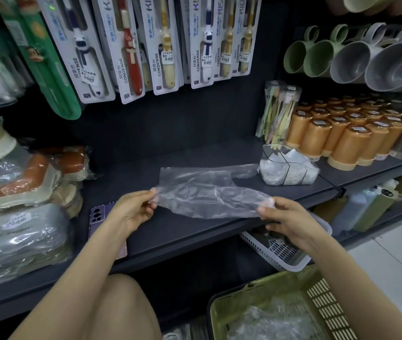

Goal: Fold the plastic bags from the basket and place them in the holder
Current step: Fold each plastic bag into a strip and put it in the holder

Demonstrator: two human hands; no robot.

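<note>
Step in hand, by the look of it: smoothing ahead of the first fold. Clear plastic bag [205,192] held lengthwise over the dark shelf [195,231], far half lying on the shelf surface, near edge lifted. Thumb and fingertips of the left hand [133,212] pinching the bag's left end; right hand [285,219] pinching the right end the same way, other fingers loosely curled. Film slack and wrinkled through the middle, one corner trailing toward the holder [288,168].

Pull gently outward with both pinches to take out the wrinkles, without overstretching so thin a film. Lower onto the bare shelf and press out trapped air before any crease; otherwise likely to spring open. Fold lengthwise first, long edge to long edge, keeping both ends level. Then bring one end over toward the other, flattening after each fold with straight fingers. Aim for a packet small enough for the holder, standing just right of the bag on the shelf and already holding pale plastic. Keep clear of the purple phone [97,214] lying under the left wrist, and of the toothbrush packet [278,114] just behind the holder. Slide the packet in from the top, beside the rest. Reach afterwards for the next bag [268,317] in the green basket [325,300], down by the right forearm, well below the shelf.
</note>
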